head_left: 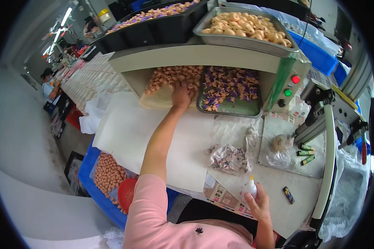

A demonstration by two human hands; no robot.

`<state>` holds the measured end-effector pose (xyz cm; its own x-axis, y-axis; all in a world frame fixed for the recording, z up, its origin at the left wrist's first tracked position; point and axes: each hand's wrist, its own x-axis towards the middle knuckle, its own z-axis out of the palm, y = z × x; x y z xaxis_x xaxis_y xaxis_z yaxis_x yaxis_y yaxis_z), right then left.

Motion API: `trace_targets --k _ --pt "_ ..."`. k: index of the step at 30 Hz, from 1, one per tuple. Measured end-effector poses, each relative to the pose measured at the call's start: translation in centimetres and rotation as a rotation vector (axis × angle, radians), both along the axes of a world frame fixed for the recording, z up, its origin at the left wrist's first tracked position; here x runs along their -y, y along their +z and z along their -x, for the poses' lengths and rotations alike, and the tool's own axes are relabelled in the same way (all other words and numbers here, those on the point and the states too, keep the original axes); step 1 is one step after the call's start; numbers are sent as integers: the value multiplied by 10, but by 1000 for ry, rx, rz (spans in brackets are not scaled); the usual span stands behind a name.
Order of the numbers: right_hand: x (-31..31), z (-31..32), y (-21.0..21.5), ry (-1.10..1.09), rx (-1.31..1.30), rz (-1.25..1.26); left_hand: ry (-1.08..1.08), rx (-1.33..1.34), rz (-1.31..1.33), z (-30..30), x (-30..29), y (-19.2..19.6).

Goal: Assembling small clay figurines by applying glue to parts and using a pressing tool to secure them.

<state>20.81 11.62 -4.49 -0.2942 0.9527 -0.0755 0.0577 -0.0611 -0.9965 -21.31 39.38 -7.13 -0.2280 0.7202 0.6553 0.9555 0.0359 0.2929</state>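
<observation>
My left hand (181, 95) reaches far forward into a tray of small peach-coloured pieces (170, 79) under the shelf, fingers down among them; whether it grips any is hidden. Beside that tray stands a metal tray of purple and peach pieces (228, 89). My right hand (259, 203) rests near the table's front edge and holds a small white squeeze bottle with a yellow tip (249, 187), upright. A crumpled clear bag of printed items (230, 158) lies between the two hands.
A metal tray of peach pieces (245, 27) sits on the shelf top, with a black tray (153, 16) to its left. A control box with red and green buttons (292, 85) stands to the right. A blue bin of peach pieces (108, 174) is low left. Small green tubes (306, 153) lie right.
</observation>
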Motion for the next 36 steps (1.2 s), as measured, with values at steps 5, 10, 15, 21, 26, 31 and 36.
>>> trace_targets --k 5,10,15,21,26,31,36 --pt "-5 -15 -10 71 132 -76 -98 99 -49 3 -23 -15" --pt "-1 -23 -5 80 157 -86 -223 559 -115 29 -28 -20" --pt "4 -28 5 49 139 -29 -384 1791 72 -1 -3 3" --pt "3 -39 5 60 211 -101 -415 2193 125 -52 59 17" --pt "-4 -43 -8 27 220 -150 -571 2221 385 -127 140 28" --pt "-13 -45 -7 -2 255 -251 -618 2294 567 -201 207 15" --pt "-13 -54 -15 -83 186 -245 -734 2418 645 -248 235 -2"
